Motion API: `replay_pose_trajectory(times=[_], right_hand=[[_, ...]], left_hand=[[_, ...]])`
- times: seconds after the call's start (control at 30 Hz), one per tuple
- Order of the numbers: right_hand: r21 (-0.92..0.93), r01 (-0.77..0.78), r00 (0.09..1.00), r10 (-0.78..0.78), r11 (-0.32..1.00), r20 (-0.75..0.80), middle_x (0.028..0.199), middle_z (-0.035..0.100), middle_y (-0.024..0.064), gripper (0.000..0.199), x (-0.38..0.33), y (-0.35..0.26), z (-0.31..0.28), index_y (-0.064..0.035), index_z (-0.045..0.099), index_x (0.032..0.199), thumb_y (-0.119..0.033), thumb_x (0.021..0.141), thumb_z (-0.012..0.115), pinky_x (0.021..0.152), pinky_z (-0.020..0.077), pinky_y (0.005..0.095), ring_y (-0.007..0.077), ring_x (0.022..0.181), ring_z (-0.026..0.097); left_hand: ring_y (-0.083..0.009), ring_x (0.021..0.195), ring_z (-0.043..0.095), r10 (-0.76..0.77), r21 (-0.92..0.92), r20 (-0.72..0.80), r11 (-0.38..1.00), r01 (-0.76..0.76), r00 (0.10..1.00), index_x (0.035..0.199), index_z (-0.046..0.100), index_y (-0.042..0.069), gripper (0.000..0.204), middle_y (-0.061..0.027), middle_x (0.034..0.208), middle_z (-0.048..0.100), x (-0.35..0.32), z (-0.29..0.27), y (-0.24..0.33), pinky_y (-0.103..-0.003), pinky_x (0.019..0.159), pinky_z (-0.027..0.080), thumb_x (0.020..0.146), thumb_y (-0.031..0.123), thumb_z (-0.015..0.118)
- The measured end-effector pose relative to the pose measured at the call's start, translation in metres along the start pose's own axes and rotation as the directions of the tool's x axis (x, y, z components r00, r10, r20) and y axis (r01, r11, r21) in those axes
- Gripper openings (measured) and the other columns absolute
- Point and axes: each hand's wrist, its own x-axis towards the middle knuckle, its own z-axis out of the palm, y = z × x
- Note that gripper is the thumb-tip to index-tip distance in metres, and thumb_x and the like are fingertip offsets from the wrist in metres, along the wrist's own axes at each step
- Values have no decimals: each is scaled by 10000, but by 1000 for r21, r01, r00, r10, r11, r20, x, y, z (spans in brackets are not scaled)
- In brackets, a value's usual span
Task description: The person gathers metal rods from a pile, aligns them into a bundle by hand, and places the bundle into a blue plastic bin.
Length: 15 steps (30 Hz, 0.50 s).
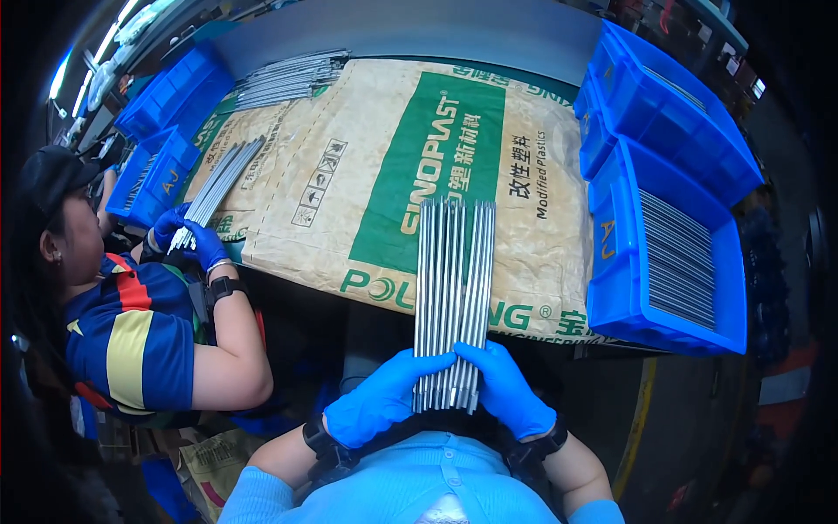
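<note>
A bundle of slim silver metal rods [452,279] lies side by side between my two blue-gloved hands, just in front of my body. My left hand [375,393] is closed on the bundle's left side near its lower end, thumb laid across the top. From the right, my right hand [506,389] grips the same end, its thumb also over the rods. The far ends of the rods reach over the table's near edge, above a paper sack. Their near ends are slightly uneven. My fingers beneath the bundle are hidden.
A flattened tan and green paper sack [327,227] covers the table. Blue bins stand at the right, the nearer bin [611,297] holding many rods [676,253]. A rod pile [288,77] lies at the back left. At the left, a co-worker [140,323] holds rods [218,188] beside more blue bins [179,166].
</note>
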Motion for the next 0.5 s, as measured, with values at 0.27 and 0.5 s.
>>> replay_pose_trajectory(times=[0.27,0.5], right_hand=[[-401,180,978,-208,898,-25,1039,610,127,329,-22,3,-16,19,516,1136,-140,851,562,831,483,315,195,900,615],[-52,-101,994,99,993,-49,1081,590,141,316,-9,-2,-10,28,501,1165,-114,884,516,849,474,326,211,1003,583]], left_hand=[[-238,920,634,-75,-122,85,989,85,994,1205,475,-21,391,-159,1073,606,5,-9,-10,-353,790,538,858,128,577],[-244,929,631,-87,-137,58,986,94,995,1205,473,-26,381,-175,1082,599,0,-13,-1,-360,800,537,859,105,565]])
